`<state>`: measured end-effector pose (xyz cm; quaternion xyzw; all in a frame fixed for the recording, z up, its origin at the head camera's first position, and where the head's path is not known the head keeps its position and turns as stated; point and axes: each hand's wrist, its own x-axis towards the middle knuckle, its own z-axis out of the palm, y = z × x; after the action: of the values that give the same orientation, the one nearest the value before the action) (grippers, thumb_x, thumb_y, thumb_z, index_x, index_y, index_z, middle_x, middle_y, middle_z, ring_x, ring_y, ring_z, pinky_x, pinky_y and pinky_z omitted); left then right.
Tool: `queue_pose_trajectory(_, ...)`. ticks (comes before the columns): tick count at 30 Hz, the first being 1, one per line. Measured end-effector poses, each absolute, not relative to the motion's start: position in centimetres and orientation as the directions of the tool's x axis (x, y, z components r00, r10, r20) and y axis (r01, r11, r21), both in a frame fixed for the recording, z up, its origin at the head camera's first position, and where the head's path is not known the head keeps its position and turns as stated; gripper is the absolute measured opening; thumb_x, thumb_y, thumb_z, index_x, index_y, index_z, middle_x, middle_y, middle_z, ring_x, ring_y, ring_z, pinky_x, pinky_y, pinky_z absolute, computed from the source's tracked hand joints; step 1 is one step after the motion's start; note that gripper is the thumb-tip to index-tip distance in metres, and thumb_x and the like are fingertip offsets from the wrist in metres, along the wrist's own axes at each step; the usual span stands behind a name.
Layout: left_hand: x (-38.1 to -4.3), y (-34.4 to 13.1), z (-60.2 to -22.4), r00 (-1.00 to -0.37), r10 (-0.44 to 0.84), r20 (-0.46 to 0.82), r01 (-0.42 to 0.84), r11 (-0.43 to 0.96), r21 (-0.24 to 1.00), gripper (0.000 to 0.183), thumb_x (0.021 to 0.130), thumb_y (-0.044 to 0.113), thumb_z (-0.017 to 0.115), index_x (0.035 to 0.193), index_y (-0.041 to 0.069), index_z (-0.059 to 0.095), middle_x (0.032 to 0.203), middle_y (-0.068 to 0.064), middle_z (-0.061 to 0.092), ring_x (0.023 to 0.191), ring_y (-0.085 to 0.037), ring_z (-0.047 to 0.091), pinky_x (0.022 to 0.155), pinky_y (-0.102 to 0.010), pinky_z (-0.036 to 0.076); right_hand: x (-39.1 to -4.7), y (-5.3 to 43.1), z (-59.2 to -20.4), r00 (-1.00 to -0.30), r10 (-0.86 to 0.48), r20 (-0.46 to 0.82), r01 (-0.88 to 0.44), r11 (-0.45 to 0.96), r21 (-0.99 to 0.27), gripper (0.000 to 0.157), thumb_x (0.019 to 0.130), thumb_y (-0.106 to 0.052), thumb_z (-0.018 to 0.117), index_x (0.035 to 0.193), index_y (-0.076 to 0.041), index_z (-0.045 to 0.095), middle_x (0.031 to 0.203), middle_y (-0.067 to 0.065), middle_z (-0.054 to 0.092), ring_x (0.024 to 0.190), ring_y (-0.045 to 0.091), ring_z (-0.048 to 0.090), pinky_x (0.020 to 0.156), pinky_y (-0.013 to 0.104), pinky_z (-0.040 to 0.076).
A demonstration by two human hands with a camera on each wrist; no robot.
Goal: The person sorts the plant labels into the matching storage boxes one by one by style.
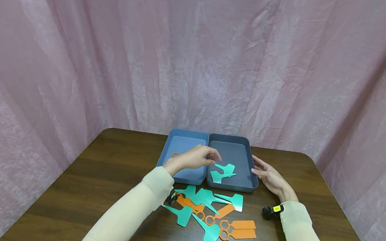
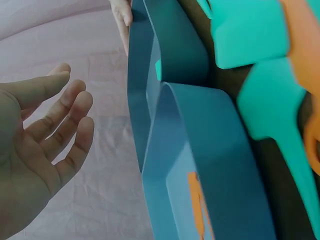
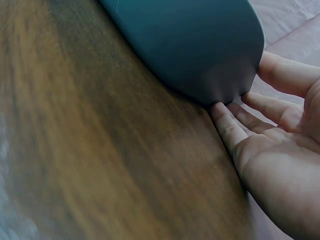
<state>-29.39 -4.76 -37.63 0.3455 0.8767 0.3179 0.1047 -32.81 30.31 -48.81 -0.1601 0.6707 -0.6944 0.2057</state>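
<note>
My left hand (image 1: 198,157) hovers over the divide between a blue tray (image 1: 163,154) and a dark grey tray (image 1: 244,154), its fingers loosely bent and holding nothing. In the left wrist view, a gap shows between its thumb and fingers. Two green T-shaped plant labels (image 1: 216,177) lie in the grey tray. Part of an orange ring-ended tag (image 1: 175,154) is visible in the blue tray; my left arm hides some of that tray. My right hand (image 1: 271,179) touches the grey tray's right side, and the right wrist view shows extended fingertips (image 3: 224,112) against its wall.
In front of the trays, several green labels (image 1: 212,234) and several orange ring-ended tags (image 1: 243,233) lie scattered and overlapping on the wooden table (image 1: 108,174). Pink curtains (image 1: 190,60) hang behind the table and at its sides.
</note>
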Motion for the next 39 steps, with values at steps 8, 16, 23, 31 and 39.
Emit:
queue_pose_trajectory(8,-27.9,-7.4,-38.6,-0.735,0.676,0.046,0.539,0.542,0.644,0.021,0.105,0.011,0.063,0.123,0.016,0.073,0.112,-0.007,0.072,0.099,-0.021,0.067,0.079,-0.030,0.054,-32.8,30.6,-48.6,-0.871,-0.488,-0.055,0.067,-0.007,-0.998,0.079,0.107,-0.008,0.054,0.167,-0.007,0.003,0.171,0.024,0.004,0.155,0.037,0.015,0.101,0.016,0.044)
queue_pose_trajectory(16,-26.0,-10.4,-39.4,-0.743,0.667,0.062,0.523,0.521,0.675,0.024,0.106,0.014,0.062,0.129,0.010,0.071,0.115,-0.007,0.071,0.102,-0.018,0.066,0.086,-0.033,0.054,-32.7,30.8,-48.8,-0.862,-0.504,-0.050,0.061,-0.005,-0.998,0.077,0.108,-0.007,0.052,0.167,-0.006,0.002,0.170,0.026,0.007,0.144,0.017,0.037,0.102,0.019,0.045)
queue_pose_trajectory(23,-24.5,-12.7,-40.0,-0.757,0.643,0.115,0.510,0.471,0.720,0.024,0.106,0.015,0.062,0.129,0.014,0.070,0.115,-0.005,0.071,0.104,-0.016,0.065,0.089,-0.035,0.053,-32.8,30.8,-48.7,-0.871,-0.489,-0.047,0.059,-0.010,-0.998,0.078,0.108,-0.008,0.053,0.167,-0.006,0.002,0.171,0.024,0.005,0.149,0.023,0.029,0.101,0.016,0.044)
queue_pose_trajectory(31,-23.3,-14.6,-40.8,-0.789,0.603,0.120,0.493,0.504,0.709,0.024,0.106,0.017,0.063,0.129,0.016,0.071,0.114,-0.004,0.072,0.102,-0.015,0.065,0.088,-0.035,0.054,-32.8,30.5,-48.9,-0.867,-0.495,-0.055,0.065,-0.004,-0.998,0.079,0.108,-0.007,0.054,0.167,-0.006,0.002,0.171,0.025,0.004,0.153,0.032,0.023,0.101,0.018,0.045)
queue_pose_trajectory(39,-22.6,-15.9,-40.5,-0.808,0.586,0.065,0.466,0.566,0.680,0.025,0.106,0.017,0.063,0.129,0.011,0.071,0.108,0.002,0.071,0.098,-0.015,0.065,0.086,-0.034,0.054,-32.8,30.4,-49.0,-0.861,-0.506,-0.047,0.055,-0.001,-0.998,0.079,0.108,-0.008,0.053,0.167,-0.005,0.002,0.171,0.025,0.002,0.155,0.038,0.014,0.102,0.017,0.043)
